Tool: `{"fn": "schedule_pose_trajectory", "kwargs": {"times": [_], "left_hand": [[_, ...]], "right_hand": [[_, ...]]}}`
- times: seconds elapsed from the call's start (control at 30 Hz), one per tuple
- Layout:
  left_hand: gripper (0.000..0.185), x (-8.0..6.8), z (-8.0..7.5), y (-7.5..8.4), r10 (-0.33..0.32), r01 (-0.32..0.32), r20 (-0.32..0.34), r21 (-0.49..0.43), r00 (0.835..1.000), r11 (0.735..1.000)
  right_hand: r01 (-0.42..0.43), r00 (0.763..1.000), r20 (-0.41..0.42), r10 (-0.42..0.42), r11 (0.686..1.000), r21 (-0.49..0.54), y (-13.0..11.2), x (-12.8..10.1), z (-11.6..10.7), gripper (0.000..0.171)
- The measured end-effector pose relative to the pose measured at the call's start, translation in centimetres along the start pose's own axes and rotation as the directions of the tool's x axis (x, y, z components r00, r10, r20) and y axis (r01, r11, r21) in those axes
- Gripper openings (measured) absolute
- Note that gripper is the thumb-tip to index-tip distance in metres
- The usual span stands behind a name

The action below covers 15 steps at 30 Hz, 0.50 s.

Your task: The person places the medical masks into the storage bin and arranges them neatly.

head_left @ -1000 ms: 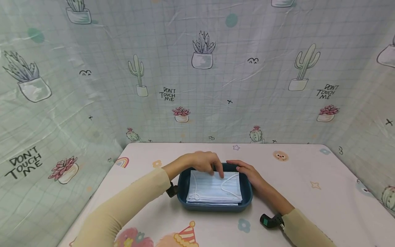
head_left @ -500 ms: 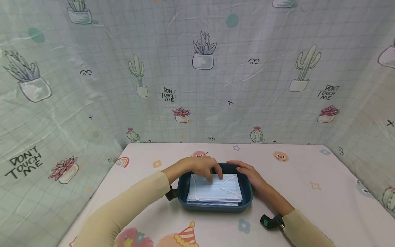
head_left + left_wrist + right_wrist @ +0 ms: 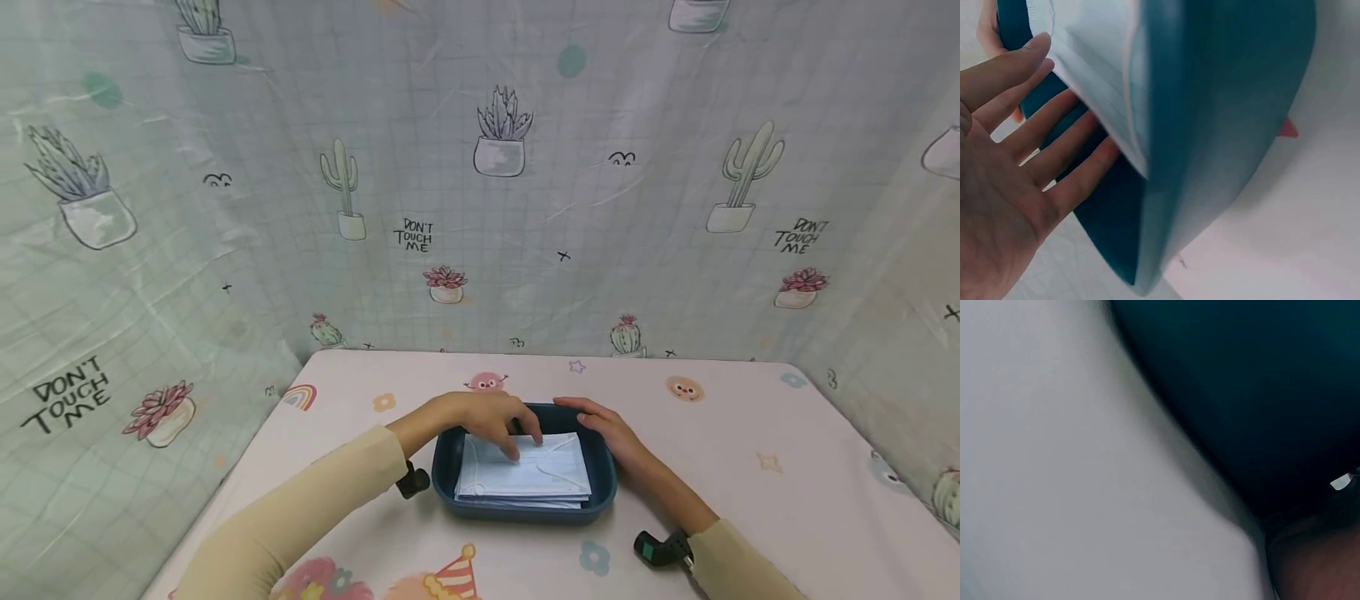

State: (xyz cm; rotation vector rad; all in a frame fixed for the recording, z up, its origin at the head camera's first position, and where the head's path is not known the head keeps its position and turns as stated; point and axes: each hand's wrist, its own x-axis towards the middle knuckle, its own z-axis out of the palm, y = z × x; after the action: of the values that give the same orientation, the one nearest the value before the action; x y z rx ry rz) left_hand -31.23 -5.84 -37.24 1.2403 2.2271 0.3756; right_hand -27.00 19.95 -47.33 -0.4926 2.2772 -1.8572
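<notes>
A dark blue tray stands on the table and holds a stack of light blue face masks with white ear loops. My left hand reaches in from the left, its straight fingers resting on the far part of the top mask. The left wrist view shows that hand open, palm up to the camera, fingertips by the masks and the tray wall. My right hand lies against the tray's far right corner, fingers along the rim. The right wrist view is filled by the tray wall.
The table wears a pale cloth with cartoon prints. A cactus-print curtain closes it in at the back and on both sides. Black wrist mounts sit at both cuffs.
My left fingers have slid a little nearer over the top mask, which now lies flatter in the tray. The right hand has stayed at the tray's corner.
</notes>
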Motion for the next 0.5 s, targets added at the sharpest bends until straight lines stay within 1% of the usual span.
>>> {"fn": "schedule_pose_trajectory", "kwargs": {"times": [0.1, 0.2, 0.27, 0.33, 0.4, 0.43, 0.5], "left_hand": [[0.036, -0.4, 0.3, -0.1, 0.001, -0.001, 0.002, -0.018, 1.000, 1.000], [0.036, -1.0, 0.1, -0.1, 0.004, -0.005, -0.023, -0.043, 1.000, 0.999], [0.037, -1.5, -0.3, -0.3, 0.008, -0.011, -0.056, -0.064, 0.998, 0.998], [0.038, -2.1, -0.8, -0.5, 0.009, -0.018, -0.116, -0.078, 0.993, 0.997], [0.040, -2.9, -1.5, -0.7, 0.006, -0.026, -0.198, -0.099, 0.980, 0.995], [0.041, -3.3, -1.7, -0.9, -0.002, -0.027, -0.250, -0.110, 0.968, 0.994], [0.042, -4.4, -2.2, -1.3, -0.029, -0.019, -0.356, -0.132, 0.934, 0.991]], "right_hand": [[-0.005, 1.000, 0.017, 0.004, 1.000, 0.002, 0.1, -0.1, 0.2, 0.047], [0.000, 1.000, 0.017, 0.000, 1.000, 0.004, 0.1, 0.1, 0.3, 0.047], [0.001, 1.000, 0.019, -0.001, 1.000, 0.005, 0.1, 0.3, 0.4, 0.047], [-0.015, 1.000, 0.009, 0.015, 1.000, 0.011, 0.0, 0.5, 0.4, 0.046], [-0.026, 0.999, 0.020, 0.025, 0.999, 0.026, -0.2, 0.7, 0.4, 0.046], [-0.029, 0.999, 0.026, 0.028, 0.999, 0.033, -0.2, 0.9, 0.3, 0.046], [-0.037, 0.999, 0.038, 0.035, 0.998, 0.050, -0.5, 1.0, 0.3, 0.046]]}}
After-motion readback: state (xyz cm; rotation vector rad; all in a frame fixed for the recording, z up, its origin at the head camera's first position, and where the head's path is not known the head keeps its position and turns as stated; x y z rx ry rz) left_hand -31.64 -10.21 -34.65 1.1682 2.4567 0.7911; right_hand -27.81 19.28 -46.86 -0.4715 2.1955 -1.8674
